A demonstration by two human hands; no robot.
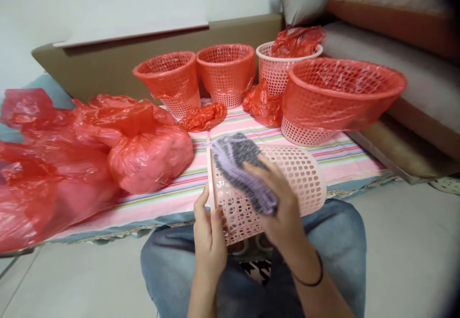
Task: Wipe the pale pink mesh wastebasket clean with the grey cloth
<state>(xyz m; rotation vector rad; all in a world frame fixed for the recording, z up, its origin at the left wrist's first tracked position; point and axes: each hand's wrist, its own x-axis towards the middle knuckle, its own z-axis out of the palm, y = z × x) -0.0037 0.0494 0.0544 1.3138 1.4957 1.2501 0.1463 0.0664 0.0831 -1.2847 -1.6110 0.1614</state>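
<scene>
A pale pink perforated plastic basket point(304, 179) lies on its side at the near edge of the striped cloth, its mouth facing left. My left hand point(210, 232) grips its rim, thumb outside and fingers closed around the edge. In my right hand point(282, 198) is a grey and purple cloth point(240, 160), pressed against the upper side of the basket. Part of the basket's wall is hidden under the cloth and that hand.
Behind stand baskets lined with red plastic bags: a left one point(167, 78), a middle one point(226, 69) and a right one point(338, 93). A pink basket point(269, 71) holds a crumpled red bag. Filled red bags point(151, 150) lie left. Cushions point(388, 54) are stacked right.
</scene>
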